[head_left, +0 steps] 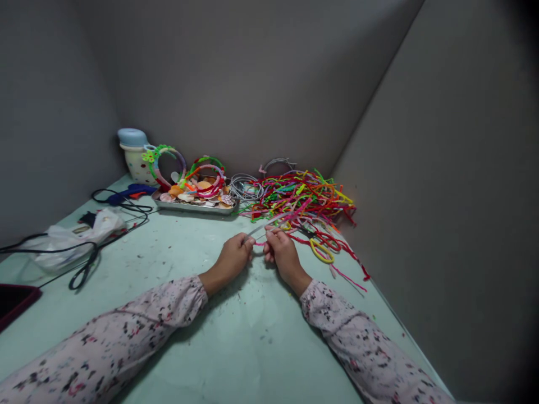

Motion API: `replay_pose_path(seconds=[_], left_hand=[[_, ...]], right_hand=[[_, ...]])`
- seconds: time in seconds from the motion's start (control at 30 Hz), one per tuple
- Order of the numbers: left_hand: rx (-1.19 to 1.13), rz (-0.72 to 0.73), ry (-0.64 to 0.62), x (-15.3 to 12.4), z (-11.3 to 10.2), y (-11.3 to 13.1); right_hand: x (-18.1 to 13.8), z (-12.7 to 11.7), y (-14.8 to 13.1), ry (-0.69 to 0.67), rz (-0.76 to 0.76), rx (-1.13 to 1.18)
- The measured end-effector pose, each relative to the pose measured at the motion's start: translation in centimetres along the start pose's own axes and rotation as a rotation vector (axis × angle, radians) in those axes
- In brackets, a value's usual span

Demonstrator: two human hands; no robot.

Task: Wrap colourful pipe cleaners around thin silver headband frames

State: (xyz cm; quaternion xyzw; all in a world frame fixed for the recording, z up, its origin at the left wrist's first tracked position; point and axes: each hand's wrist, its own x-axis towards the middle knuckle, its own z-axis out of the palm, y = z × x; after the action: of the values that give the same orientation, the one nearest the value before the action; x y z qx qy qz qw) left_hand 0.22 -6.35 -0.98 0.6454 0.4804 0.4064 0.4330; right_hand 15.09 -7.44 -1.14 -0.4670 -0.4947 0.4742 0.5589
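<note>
Both hands meet over the middle of the table. My left hand (pixel 232 259) is closed around the end of a thin grey headband (pixel 273 217), whose arc points away from me. My right hand (pixel 285 259) is pinched close beside it, on a pink pipe cleaner (pixel 260 244) that runs between the two hands. The fingers hide how the pipe cleaner meets the band. Just beyond my right hand lies a large tangled heap of coloured pipe cleaners (pixel 303 193).
A metal tray (pixel 197 208) holds seashells and wrapped headbands (pixel 168 154). Beside it are bare hoops (pixel 246 188). At left stand a lidded cup (pixel 137 160), a blue glue gun (pixel 126 194), black cable (pixel 90 264), a plastic bag (pixel 63 244) and a dark device (pixel 17 303). Walls enclose the table.
</note>
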Motion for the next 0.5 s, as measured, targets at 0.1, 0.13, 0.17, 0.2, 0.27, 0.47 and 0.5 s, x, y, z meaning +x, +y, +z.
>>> replay_pose_path(seconds=[0.1, 0.13, 0.17, 0.2, 0.27, 0.47, 0.5], left_hand=[[-0.086, -0.004, 0.011, 0.2, 0.0, -0.3], [-0.107, 0.002, 0.01, 0.2, 0.0, -0.3], [-0.121, 0.009, 0.007, 0.2, 0.0, -0.3], [-0.13, 0.014, 0.002, 0.2, -0.1, -0.2], [-0.141, 0.019, -0.002, 0.1, -0.1, 0.1], [-0.141, 0.089, 0.006, -0.4, -0.4, 1.3], [-0.14, 0.098, 0.007, -0.5, -0.5, 1.4]], right_hand=[[0.1, -0.1, 0.2, -0.015, -0.018, 0.042], [0.2, -0.2, 0.2, -0.018, -0.014, 0.047], [0.2, -0.2, 0.3, -0.018, -0.004, 0.049], [0.3, -0.2, 0.4, -0.018, 0.009, 0.05], [0.4, -0.2, 0.4, -0.026, 0.042, 0.054], [0.7, -0.3, 0.3, -0.01, 0.142, 0.102], [0.7, -0.3, 0.3, -0.008, 0.145, 0.119]])
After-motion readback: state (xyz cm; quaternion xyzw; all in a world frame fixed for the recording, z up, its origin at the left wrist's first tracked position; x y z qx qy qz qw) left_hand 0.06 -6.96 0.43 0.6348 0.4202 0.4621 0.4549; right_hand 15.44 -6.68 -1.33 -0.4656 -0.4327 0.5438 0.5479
